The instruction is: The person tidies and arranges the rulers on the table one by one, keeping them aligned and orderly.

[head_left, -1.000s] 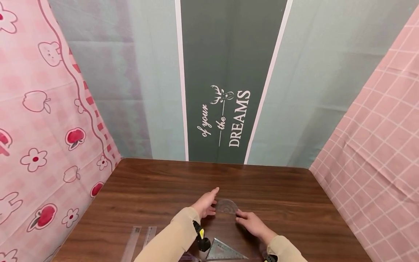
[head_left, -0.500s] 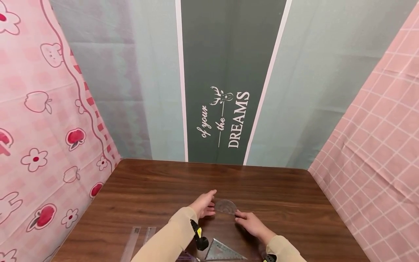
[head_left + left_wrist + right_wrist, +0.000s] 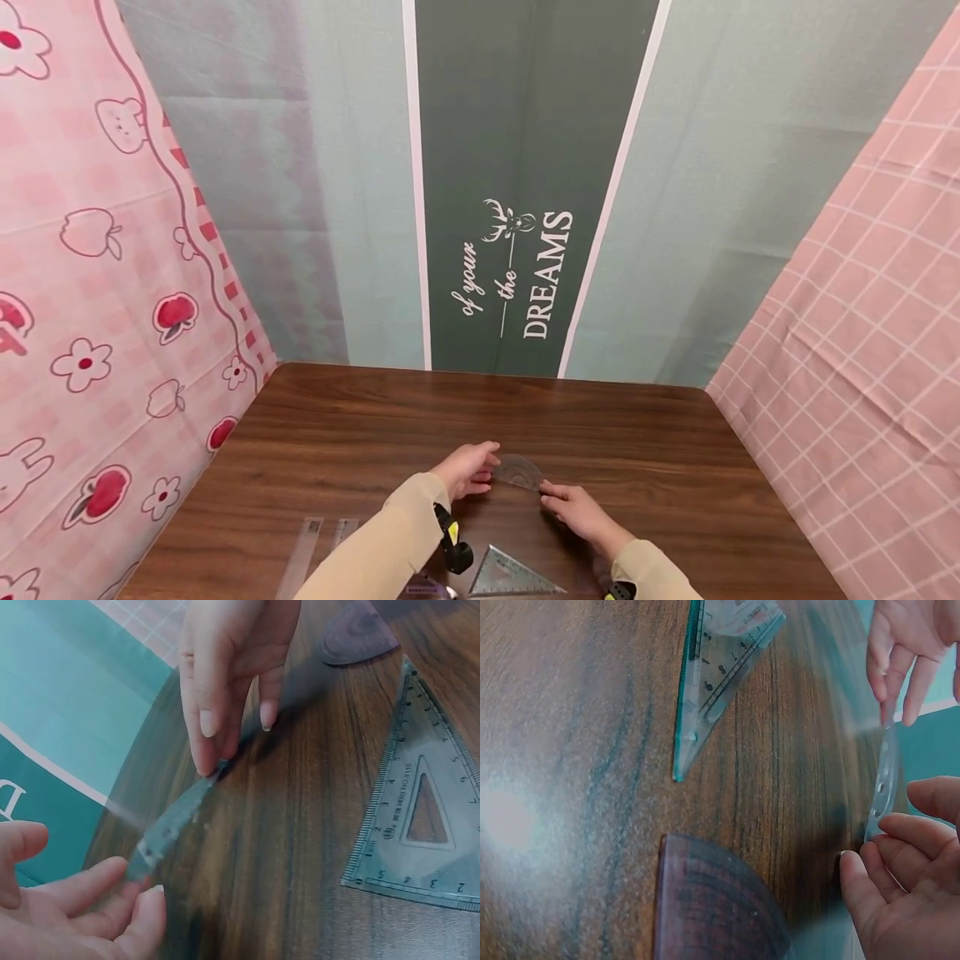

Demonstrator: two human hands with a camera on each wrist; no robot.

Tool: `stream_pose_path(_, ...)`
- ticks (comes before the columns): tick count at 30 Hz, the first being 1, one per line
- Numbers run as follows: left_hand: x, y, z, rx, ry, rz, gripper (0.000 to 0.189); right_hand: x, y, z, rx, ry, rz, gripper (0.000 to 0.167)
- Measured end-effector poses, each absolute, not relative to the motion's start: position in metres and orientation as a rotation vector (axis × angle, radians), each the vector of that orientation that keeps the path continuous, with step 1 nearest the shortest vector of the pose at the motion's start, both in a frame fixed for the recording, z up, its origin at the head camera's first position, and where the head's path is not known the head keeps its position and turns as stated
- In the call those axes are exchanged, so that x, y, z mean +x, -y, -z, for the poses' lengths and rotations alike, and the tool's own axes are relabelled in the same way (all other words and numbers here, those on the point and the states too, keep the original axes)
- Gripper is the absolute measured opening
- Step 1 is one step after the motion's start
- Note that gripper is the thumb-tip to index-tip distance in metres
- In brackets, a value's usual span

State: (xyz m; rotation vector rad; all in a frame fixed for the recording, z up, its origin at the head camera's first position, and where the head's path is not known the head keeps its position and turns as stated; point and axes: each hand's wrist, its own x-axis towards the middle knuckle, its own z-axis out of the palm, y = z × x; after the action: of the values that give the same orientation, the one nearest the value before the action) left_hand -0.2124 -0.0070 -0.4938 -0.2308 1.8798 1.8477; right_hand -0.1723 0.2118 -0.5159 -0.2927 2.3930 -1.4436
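Note:
A clear protractor [image 3: 517,472] is held between my two hands above the brown wooden table [image 3: 360,417]. In the left wrist view it shows nearly edge-on as a thin strip [image 3: 176,825]. The left hand [image 3: 467,472] has thumb and index fingertips at the protractor's left end, its other fingers spread loosely. At the opposite end, the right hand [image 3: 585,514] pinches it with thumb and fingertips. Nearer my body lies a clear triangular set square [image 3: 420,825] with a triangular cut-out. A purple-tinted protractor [image 3: 712,900] rests on the table beneath the right forearm.
Two clear rulers, a wider one [image 3: 302,554] and a narrower one [image 3: 342,533], lie left of my left sleeve. A purple item [image 3: 427,587] is partly hidden at the bottom edge. Fabric hangs behind the table [image 3: 495,167] and on both sides.
The left hand's upper fingers have lowered a little toward the protractor's left end. The protractor has tilted slightly, while the right hand has stayed almost still.

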Motion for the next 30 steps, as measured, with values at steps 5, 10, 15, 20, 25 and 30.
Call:
stream_pose_path(5, -0.210, 0.006, 0.505, -0.180, -1.907, -1.884, 0.030, -0.174, -0.213, 0.518, -0.138, -2.305, 1.560, 0.042)
stream_pose_path(10, -0.206, 0.004, 0.512, -0.107, -1.933, -1.948, 0.018, -0.176, -0.216, 0.520, -0.021, -2.159, 1.728, 0.046)
stream_pose_path(15, -0.199, 0.003, 0.516, -0.105, -1.979, -1.964, 0.013, -0.172, -0.218, 0.526, 0.011, -2.093, 1.806, 0.050)
stream_pose_path(20, -0.196, 0.002, 0.517, -0.141, -2.016, -2.014, 0.018, -0.170, -0.219, 0.529, 0.086, -2.063, 1.893, 0.047)
stream_pose_path(25, -0.196, 0.003, 0.515, -0.191, -2.127, -1.997, 0.014, -0.175, -0.217, 0.528, 0.134, -1.960, 1.989, 0.049)
stream_pose_path(30, -0.197, 0.003, 0.512, -0.093, -2.428, -1.764, 0.013, -0.175, -0.216, 0.525, 0.158, -1.964, 1.997, 0.049)
